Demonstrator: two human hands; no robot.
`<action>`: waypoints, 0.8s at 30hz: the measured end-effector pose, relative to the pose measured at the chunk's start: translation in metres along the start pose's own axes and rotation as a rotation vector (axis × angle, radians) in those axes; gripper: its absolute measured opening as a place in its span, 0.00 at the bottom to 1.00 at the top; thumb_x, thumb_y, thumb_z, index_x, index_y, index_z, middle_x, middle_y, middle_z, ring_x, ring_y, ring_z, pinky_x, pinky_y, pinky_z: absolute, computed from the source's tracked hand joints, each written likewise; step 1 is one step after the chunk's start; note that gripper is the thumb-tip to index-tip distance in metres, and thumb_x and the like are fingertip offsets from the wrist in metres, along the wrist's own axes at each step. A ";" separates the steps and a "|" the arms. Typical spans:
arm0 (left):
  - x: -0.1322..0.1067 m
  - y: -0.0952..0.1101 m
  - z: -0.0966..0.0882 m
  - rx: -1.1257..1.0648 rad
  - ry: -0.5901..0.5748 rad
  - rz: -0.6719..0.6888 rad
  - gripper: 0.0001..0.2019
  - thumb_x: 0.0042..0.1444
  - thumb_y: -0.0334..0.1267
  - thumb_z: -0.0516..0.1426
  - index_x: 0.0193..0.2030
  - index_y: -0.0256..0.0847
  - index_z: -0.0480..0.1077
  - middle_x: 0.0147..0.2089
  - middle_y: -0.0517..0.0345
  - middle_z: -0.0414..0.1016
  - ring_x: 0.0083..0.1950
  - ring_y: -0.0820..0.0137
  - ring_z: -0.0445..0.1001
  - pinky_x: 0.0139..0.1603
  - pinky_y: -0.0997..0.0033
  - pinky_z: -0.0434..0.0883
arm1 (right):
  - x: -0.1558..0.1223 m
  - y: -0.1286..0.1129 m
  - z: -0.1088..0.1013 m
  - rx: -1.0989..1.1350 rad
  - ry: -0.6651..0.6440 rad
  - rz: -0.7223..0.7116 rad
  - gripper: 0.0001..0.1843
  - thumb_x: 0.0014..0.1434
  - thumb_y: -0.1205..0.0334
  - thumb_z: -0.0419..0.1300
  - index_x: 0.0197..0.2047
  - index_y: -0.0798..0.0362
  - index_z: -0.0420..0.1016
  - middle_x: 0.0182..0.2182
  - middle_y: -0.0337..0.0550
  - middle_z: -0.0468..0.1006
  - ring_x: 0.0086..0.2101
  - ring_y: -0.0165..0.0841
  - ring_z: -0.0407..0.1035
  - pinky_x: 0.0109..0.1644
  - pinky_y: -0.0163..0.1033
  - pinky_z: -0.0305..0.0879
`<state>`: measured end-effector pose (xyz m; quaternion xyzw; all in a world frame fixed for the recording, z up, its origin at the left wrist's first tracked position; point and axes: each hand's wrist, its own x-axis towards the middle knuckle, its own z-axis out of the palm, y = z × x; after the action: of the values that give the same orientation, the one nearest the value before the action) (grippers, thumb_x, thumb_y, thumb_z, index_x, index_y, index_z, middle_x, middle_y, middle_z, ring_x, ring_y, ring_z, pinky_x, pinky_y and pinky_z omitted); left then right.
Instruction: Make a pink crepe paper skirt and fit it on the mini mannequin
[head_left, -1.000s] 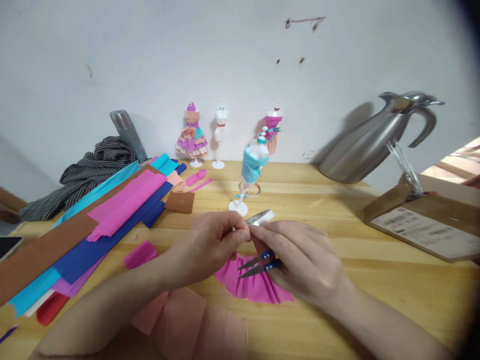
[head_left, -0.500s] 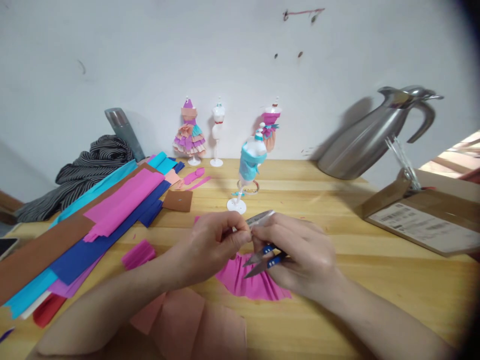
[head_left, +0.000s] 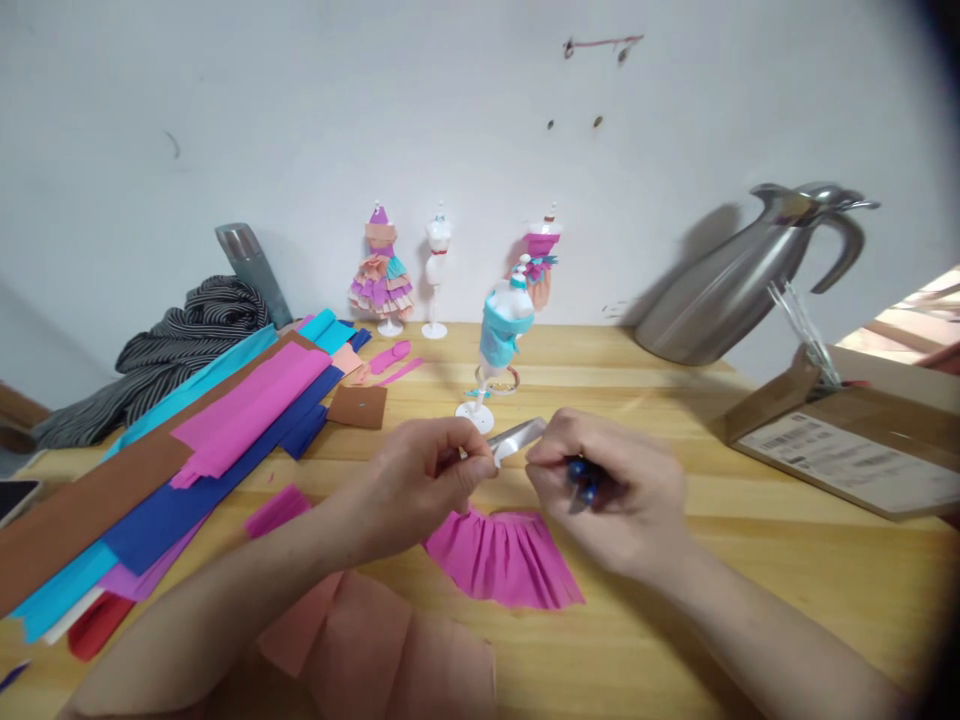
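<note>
My left hand [head_left: 424, 480] pinches the near end of a small strip of clear tape [head_left: 516, 437] above the wooden table [head_left: 750, 560]. My right hand [head_left: 611, 490] is closed around small blue-handled snips [head_left: 581, 480], right beside the tape's far end. Under both hands lies a pleated magenta paper skirt piece [head_left: 502, 555]. Just beyond them stands a white mini mannequin with a light-blue paper top [head_left: 502, 335].
Long crepe-paper strips [head_left: 187, 450] in several colours cover the left of the table, and salmon paper [head_left: 390, 650] lies near me. Three more mini mannequins [head_left: 439, 265] stand by the wall. A steel jug [head_left: 750, 270] and a cardboard box [head_left: 840, 440] sit at the right; striped cloth [head_left: 165, 350] at the left.
My right hand has let go of the tape's end and turned, so the snips' blades no longer show below it. The left hand still pinches the tape.
</note>
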<state>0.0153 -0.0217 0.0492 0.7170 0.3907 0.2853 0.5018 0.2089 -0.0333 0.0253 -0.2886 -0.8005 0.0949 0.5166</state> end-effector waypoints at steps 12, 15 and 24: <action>-0.001 0.001 0.003 0.242 0.060 0.167 0.09 0.59 0.33 0.51 0.27 0.37 0.64 0.25 0.64 0.63 0.28 0.76 0.60 0.29 0.75 0.57 | -0.002 -0.002 0.002 -0.400 -0.065 -0.272 0.11 0.56 0.77 0.55 0.37 0.51 0.67 0.25 0.40 0.74 0.25 0.31 0.69 0.29 0.36 0.63; 0.000 -0.001 0.005 0.251 0.046 0.174 0.09 0.59 0.32 0.51 0.26 0.37 0.63 0.25 0.64 0.63 0.29 0.76 0.60 0.30 0.76 0.57 | -0.002 0.000 0.004 -0.395 -0.115 -0.252 0.10 0.55 0.77 0.54 0.33 0.51 0.66 0.22 0.38 0.71 0.23 0.30 0.65 0.26 0.36 0.59; 0.005 -0.005 -0.004 0.104 -0.026 0.052 0.11 0.59 0.40 0.55 0.29 0.37 0.67 0.23 0.64 0.62 0.25 0.77 0.60 0.25 0.76 0.57 | 0.010 0.016 -0.012 -0.077 0.033 0.250 0.10 0.46 0.73 0.57 0.21 0.51 0.62 0.18 0.33 0.62 0.19 0.24 0.55 0.22 0.33 0.50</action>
<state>0.0133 -0.0141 0.0462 0.7556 0.3798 0.2682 0.4613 0.2222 -0.0159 0.0311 -0.4074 -0.7526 0.1228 0.5024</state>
